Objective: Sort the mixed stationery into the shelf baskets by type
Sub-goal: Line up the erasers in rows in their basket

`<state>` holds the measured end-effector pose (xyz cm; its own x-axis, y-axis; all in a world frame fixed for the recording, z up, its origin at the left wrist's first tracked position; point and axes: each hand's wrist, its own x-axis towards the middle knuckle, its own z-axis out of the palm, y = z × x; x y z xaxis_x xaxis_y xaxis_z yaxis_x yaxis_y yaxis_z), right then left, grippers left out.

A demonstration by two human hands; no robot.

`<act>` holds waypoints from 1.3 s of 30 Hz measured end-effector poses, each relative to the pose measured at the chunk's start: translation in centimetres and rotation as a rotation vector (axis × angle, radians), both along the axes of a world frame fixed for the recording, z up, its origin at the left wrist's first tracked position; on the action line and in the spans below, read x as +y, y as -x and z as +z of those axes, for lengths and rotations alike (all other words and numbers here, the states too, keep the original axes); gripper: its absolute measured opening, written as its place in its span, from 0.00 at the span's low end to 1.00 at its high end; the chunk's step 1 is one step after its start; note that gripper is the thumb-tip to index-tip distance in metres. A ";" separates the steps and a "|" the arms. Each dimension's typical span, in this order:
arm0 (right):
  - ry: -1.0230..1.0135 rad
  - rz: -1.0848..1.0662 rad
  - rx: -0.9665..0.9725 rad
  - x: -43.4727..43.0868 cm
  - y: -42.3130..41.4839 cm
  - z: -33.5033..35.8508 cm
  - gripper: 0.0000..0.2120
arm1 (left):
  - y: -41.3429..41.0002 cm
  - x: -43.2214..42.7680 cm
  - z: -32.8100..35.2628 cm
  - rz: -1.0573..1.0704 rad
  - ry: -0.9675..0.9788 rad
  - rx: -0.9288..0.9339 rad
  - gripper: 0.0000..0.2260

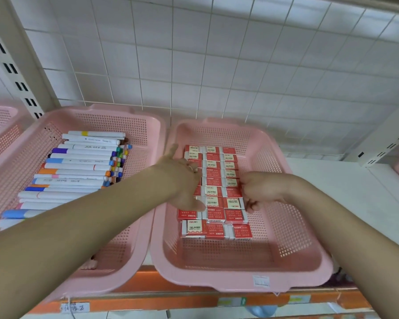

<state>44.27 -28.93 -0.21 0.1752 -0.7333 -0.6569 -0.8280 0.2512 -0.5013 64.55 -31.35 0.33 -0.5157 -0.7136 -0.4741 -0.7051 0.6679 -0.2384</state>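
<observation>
Two pink perforated plastic baskets are seen side by side on a white shelf (336,180) with an orange front edge (194,303). The left basket (156,125) is filled with white-barrelled marker pens with coloured caps (78,166), laid crosswise in a stack running from near to far. The right basket (240,280) is stocked with small red-and-white boxed erasers marked 2B (213,180), packed in three columns that reach from the far wall towards the middle of the floor; the near part of its floor is left bare.

The left grip (180,178) is laid flat over the left column of erasers, its fingers straight and spread towards the far wall, the thumb resting on a box in the middle column. The right grip (260,189) is set against the right side of the block, fingers curled in touching the right column; whether a box is pinched there cannot be told.

Part of a third pink basket (0,120) is visible at the far left. A white wire grid over white tiles (217,65) is seen behind the shelf.
</observation>
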 end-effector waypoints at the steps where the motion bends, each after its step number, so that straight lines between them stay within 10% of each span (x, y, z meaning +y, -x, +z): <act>1: 0.036 0.004 -0.004 0.2 -0.3 -0.1 0.14 | 0.0 0.1 0.0 -0.007 -0.003 0.003 0.40; 12: 0.090 0.015 0.089 3.7 -1.3 -0.9 0.11 | -0.9 2.2 -0.5 -0.069 0.008 0.075 0.54; 20: 0.356 -0.015 0.395 4.8 -1.2 0.4 0.15 | -2.1 4.9 0.3 -0.064 0.057 0.230 0.42; 27: 0.778 0.063 0.066 5.7 -7.1 2.8 0.20 | -11.3 9.6 2.0 0.150 0.311 0.641 0.23; 32: 0.733 0.308 -0.139 7.3 -14.6 3.4 0.20 | -20.0 10.2 1.8 0.284 0.195 0.347 0.26; 39: 0.579 0.376 0.080 6.2 -24.3 2.5 0.08 | -25.7 8.3 0.5 0.291 0.019 0.167 0.35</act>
